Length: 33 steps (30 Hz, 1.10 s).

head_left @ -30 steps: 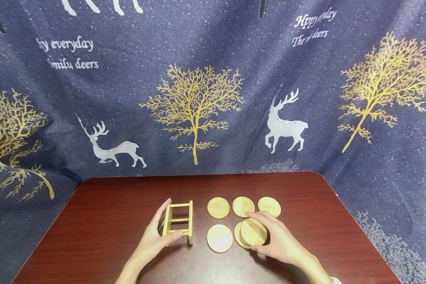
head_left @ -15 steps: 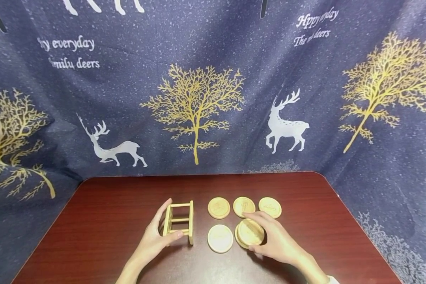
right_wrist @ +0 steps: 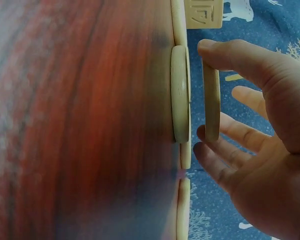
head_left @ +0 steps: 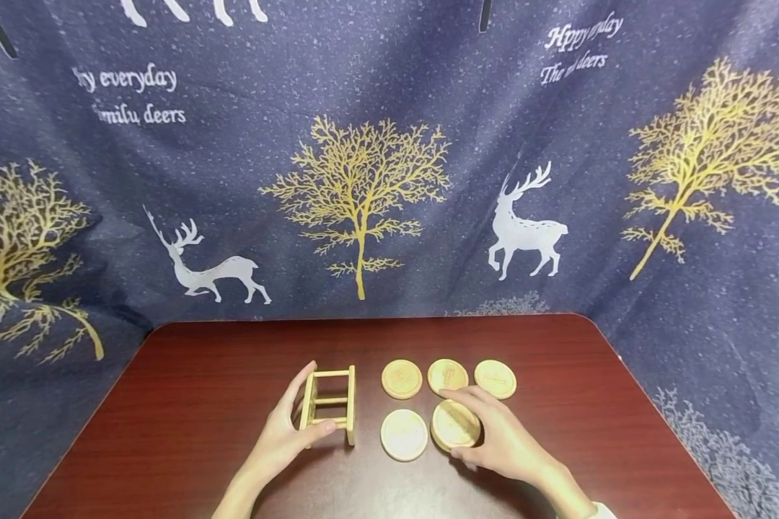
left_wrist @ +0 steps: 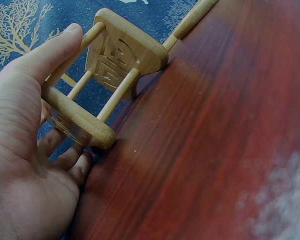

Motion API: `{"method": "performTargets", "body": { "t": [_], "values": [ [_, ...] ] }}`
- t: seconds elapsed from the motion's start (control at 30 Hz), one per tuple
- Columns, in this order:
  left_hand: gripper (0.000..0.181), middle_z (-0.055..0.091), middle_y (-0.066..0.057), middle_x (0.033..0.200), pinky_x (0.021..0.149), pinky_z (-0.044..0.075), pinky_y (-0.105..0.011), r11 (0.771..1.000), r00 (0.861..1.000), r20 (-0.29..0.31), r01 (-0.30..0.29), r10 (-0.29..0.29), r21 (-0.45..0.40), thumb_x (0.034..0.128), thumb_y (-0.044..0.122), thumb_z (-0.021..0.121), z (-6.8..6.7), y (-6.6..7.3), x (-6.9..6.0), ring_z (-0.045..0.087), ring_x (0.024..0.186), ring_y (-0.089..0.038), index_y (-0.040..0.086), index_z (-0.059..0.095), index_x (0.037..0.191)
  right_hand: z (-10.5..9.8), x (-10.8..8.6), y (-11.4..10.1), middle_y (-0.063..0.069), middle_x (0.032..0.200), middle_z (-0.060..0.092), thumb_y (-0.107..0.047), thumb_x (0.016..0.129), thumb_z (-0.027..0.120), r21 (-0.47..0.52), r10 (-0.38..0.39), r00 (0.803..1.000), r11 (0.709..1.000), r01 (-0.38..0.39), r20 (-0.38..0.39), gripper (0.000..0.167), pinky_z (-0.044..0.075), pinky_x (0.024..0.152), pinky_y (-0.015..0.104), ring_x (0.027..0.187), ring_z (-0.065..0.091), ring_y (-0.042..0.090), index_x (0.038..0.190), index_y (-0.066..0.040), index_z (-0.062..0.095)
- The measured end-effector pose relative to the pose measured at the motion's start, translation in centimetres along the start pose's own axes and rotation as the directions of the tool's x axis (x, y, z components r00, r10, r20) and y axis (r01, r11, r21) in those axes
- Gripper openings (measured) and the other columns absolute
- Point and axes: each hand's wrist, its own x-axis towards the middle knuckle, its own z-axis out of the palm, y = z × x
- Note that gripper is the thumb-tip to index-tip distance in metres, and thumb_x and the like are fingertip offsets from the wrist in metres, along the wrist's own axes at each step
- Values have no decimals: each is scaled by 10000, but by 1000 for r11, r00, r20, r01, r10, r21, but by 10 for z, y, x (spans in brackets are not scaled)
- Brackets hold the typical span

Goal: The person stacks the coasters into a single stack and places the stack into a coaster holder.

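My left hand (head_left: 279,441) grips a small wooden coaster holder (head_left: 351,407) by its left side, thumb along a front rod. In the left wrist view the holder's side panel (left_wrist: 121,52) shows a carved pattern, with round rods joining the two panels. My right hand (head_left: 508,441) holds a round wooden coaster (head_left: 456,425) by its edges, between thumb and fingers. Seen from the right wrist, that coaster (right_wrist: 212,102) hangs a short gap above another coaster (right_wrist: 179,95) lying flat on the table. From the head view the lower one is almost wholly covered.
Three coasters make a back row on the dark red table (head_left: 221,404): a left one (head_left: 402,379), a middle one (head_left: 448,376) and a right one (head_left: 495,379). A paler coaster (head_left: 404,435) lies between my hands. A blue patterned cloth (head_left: 389,86) hangs behind the table.
My right hand has moved slightly left with its coaster, which now lines up over the lower coaster instead of overlapping it off-centre. The left hand and holder stay put.
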Motion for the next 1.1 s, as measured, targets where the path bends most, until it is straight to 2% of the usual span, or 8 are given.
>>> {"method": "performTargets", "body": {
  "t": [0.4, 0.8, 1.1],
  "values": [
    [1067, 461, -170, 1702, 980, 598, -261, 1000, 1000, -6, 11, -11, -6, 893, 49, 915, 1, 0, 0, 609, 1387, -250, 199, 311, 1760, 3, -1, 2, -51, 1352, 679, -134, 737, 1026, 9, 22, 1000, 1000, -22, 18, 887, 583, 976, 402, 1175, 667, 158, 1540, -164, 650],
    [1064, 462, -170, 1705, 997, 591, -266, 1000, 1000, -3, -2, 2, 5, 894, 58, 918, 1, 1, 0, 605, 1395, -268, 199, 314, 1759, 4, -1, 4, -30, 1359, 691, -176, 726, 1037, -6, 20, 999, 1000, -20, 25, 874, 584, 1020, 429, 1215, 682, 180, 1517, -160, 667],
    [1064, 452, -157, 1720, 987, 591, -267, 1000, 1000, -9, 9, -9, 18, 889, 73, 926, 1, 1, 0, 566, 1444, -304, 216, 324, 1756, 5, -2, 4, -31, 1363, 687, -180, 734, 1038, 0, 10, 1000, 1000, -10, 29, 872, 586, 1020, 453, 1219, 685, 197, 1520, -145, 662]
  ]
}}
